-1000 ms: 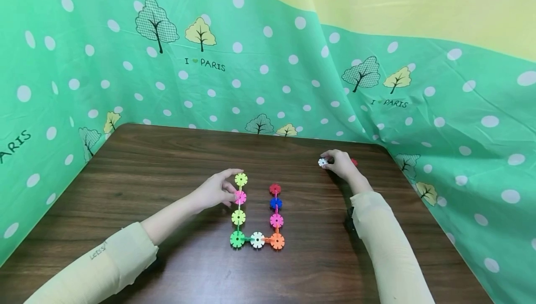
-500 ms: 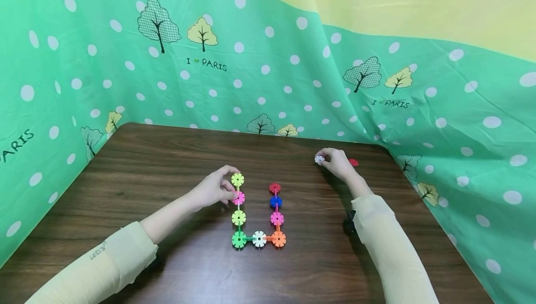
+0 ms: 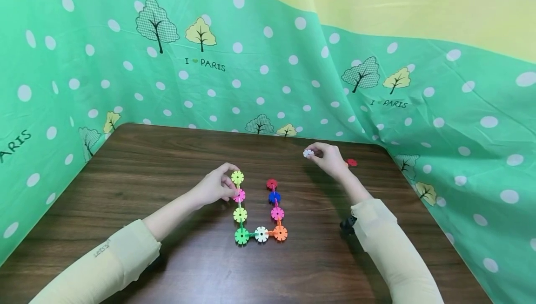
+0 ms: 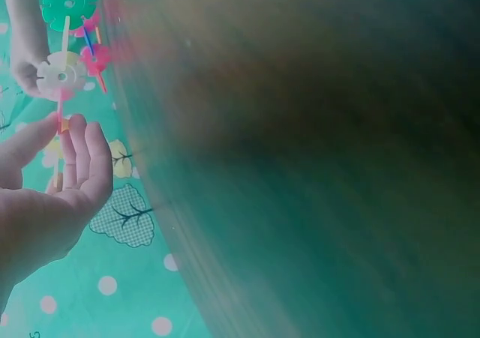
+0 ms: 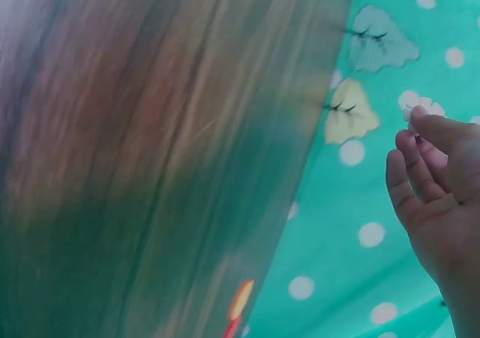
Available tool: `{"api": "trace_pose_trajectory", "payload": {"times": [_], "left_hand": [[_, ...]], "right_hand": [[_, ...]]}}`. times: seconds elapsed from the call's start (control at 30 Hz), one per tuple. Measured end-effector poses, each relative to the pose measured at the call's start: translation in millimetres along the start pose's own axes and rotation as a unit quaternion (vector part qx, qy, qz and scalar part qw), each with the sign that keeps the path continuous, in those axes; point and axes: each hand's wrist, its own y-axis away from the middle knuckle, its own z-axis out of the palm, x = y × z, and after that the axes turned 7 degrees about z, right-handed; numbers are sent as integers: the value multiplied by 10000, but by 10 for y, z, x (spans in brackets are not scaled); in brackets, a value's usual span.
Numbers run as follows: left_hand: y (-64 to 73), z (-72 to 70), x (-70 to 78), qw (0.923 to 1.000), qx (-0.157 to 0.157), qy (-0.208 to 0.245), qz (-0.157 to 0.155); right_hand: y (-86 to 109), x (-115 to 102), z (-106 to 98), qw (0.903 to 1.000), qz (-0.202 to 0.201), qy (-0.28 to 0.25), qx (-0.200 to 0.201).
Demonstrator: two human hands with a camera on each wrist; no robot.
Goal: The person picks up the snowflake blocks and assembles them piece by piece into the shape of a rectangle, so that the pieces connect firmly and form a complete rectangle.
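Observation:
A U-shaped chain of notched plastic snowflake discs stands in front of me, with a green disc (image 3: pixel 241 236), a white disc (image 3: pixel 261 234) and an orange disc (image 3: pixel 280 233) along its near side. Pinched between the thumb and fingers of my left hand (image 3: pixel 214 186) is the pink disc (image 3: pixel 239 195) on the left arm, below the yellow-green end disc (image 3: pixel 237 177). The right arm ends in a red disc (image 3: pixel 271 184) above a blue one (image 3: pixel 274 197). Farther right, my right hand (image 3: pixel 329 158) holds a loose white snowflake disc (image 3: pixel 308 153) by fingertips and thumb, apart from the chain.
Behind my right hand lies a loose red disc (image 3: pixel 351 162) on the brown wooden table (image 3: pixel 176 150), with a bit of orange beside it. A green dotted curtain (image 3: pixel 268 94) surrounds the table's back and sides. A black strap (image 3: pixel 348 225) shows at my right wrist.
My right hand has moved left and away from me with the white disc, uncovering the loose red disc. The chain has shifted slightly with my left hand still gripping it.

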Motion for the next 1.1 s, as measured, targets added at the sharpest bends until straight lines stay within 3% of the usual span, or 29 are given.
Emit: {"api": "trace_pose_trajectory", "payload": {"times": [0.57, 0.87, 1.1], "left_hand": [[-110, 23, 21, 9997, 48, 230, 107], [-165, 29, 47, 9988, 185, 444, 103], [-199, 55, 73, 9979, 269, 579, 129]], "right_hand": [[128, -672, 149, 9949, -592, -746, 322], [151, -936, 356, 9893, -845, -1182, 120], [157, -1062, 485, 9879, -1023, -1162, 20]]}}
